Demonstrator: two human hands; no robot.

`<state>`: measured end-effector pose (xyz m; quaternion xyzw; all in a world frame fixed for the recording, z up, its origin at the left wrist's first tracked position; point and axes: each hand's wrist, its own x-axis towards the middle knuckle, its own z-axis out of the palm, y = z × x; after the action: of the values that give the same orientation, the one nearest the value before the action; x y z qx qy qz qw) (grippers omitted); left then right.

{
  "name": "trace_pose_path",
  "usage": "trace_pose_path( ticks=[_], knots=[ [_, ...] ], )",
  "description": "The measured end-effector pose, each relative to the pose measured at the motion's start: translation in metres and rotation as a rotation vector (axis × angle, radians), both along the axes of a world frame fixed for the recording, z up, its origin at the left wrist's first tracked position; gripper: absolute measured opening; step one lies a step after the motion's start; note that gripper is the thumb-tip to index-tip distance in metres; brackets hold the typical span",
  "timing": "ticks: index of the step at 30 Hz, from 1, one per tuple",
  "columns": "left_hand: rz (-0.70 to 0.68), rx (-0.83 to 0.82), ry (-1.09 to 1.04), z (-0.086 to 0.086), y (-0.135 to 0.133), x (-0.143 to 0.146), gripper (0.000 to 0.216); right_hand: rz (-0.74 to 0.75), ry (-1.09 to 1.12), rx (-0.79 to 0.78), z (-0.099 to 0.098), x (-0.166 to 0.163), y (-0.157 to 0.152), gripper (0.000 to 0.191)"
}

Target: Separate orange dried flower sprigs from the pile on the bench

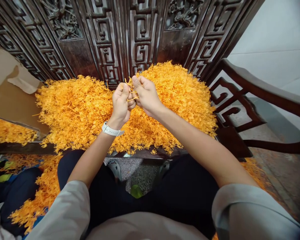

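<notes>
My left hand (120, 104), with a white watch band (111, 130) on its wrist, is closed in a pinch. Close against it, my right hand (148, 95) is also closed, thumb on top. Between the two sets of fingers, thin stems of an orange branched plastic piece (133, 99) stick out; the fingers hide most of it. Both hands are just above a big heap of similar orange branched pieces (72, 111), which spreads to both sides on a dark wooden bench (162, 153).
Carved dark wooden lattice (142, 36) rises behind the heap, and a curved armrest (270, 88) stands at the right. A cardboard box (15, 96) leans at the left, beside more orange pieces. Another person's leg (20, 188) shows at lower left. Grey shoes (115, 168) rest on the floor below.
</notes>
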<state>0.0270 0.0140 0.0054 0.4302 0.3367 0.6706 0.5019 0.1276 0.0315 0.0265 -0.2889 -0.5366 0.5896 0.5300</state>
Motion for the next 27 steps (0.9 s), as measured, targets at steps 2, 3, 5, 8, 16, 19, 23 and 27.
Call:
trace_pose_path(
  ticks=[2, 3, 5, 8, 16, 19, 23, 27],
  knots=[
    [-0.046, -0.07, -0.103, 0.01, -0.007, 0.001, 0.03, 0.04, 0.073, -0.052, 0.003, 0.001, -0.004, 0.059],
    [-0.073, -0.103, -0.154, 0.015, -0.01, 0.001, 0.029, 0.065, 0.101, -0.086, 0.004, 0.001, -0.005, 0.058],
    [-0.125, -0.165, -0.252, 0.023, -0.015, 0.001, 0.028, 0.115, 0.143, -0.15, 0.005, 0.003, -0.007, 0.056],
    [-0.18, -0.235, -0.352, 0.029, -0.019, 0.0, 0.031, 0.164, 0.2, -0.208, 0.007, 0.004, -0.007, 0.052],
    [-0.244, -0.274, -0.5, 0.038, -0.025, -0.001, 0.041, 0.143, 0.31, -0.227, 0.013, 0.003, -0.02, 0.042],
    [-0.228, -0.284, -0.522, 0.037, -0.023, -0.004, 0.041, 0.127, 0.342, -0.227, 0.011, -0.002, -0.02, 0.046],
    [-0.214, -0.252, -0.563, 0.026, -0.011, -0.006, 0.04, -0.007, 0.351, -0.31, 0.006, -0.012, -0.004, 0.049],
    [-0.211, -0.13, -0.573, 0.027, -0.008, -0.001, 0.039, -0.11, 0.336, -0.303, 0.015, -0.022, 0.016, 0.055]
  ],
)
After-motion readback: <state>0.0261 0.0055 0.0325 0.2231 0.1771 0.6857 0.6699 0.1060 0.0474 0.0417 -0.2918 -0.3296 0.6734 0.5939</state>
